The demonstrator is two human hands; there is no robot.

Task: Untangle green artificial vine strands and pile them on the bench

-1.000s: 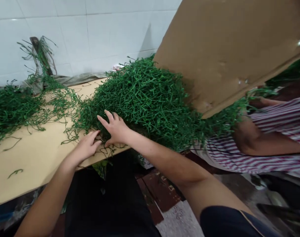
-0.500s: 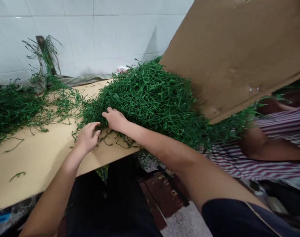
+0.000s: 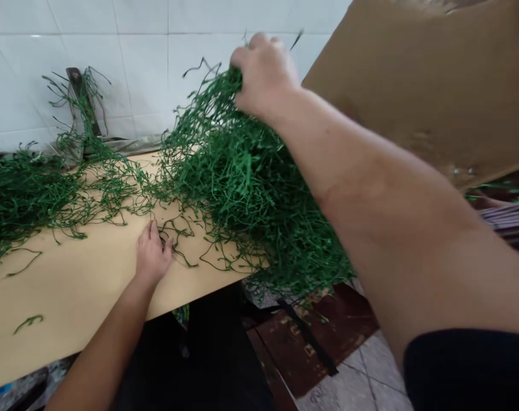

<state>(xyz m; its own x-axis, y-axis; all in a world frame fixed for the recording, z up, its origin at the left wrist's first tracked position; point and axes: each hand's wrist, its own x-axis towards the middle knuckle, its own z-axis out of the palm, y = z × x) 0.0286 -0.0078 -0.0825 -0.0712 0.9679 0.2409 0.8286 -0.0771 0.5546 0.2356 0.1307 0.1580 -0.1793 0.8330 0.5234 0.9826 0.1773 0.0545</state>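
My right hand (image 3: 268, 74) is raised in front of the tiled wall, its fingers closed on a clump of thin green branching stems (image 3: 225, 85) with small knobs at their ends. Below it the clump runs down into a large tangled heap of stems (image 3: 259, 200), part of which hangs past the board's front edge. My left hand (image 3: 154, 251) rests low over the tan board (image 3: 88, 274), thumb apart from its stretched fingers. A few loose stems (image 3: 182, 231) lie right beside its fingertips.
Another pile of green stems (image 3: 24, 194) covers the board's left end, and thinner strands drape over an upright brown post (image 3: 75, 85). A big brown cardboard panel (image 3: 413, 97) leans at the right. Part of a striped garment (image 3: 510, 225) shows beyond my right arm.
My right hand has risen from the front of the heap, pulling stems up and to the right. The heap's left side has shifted right, baring more board. My left hand has lowered slightly.
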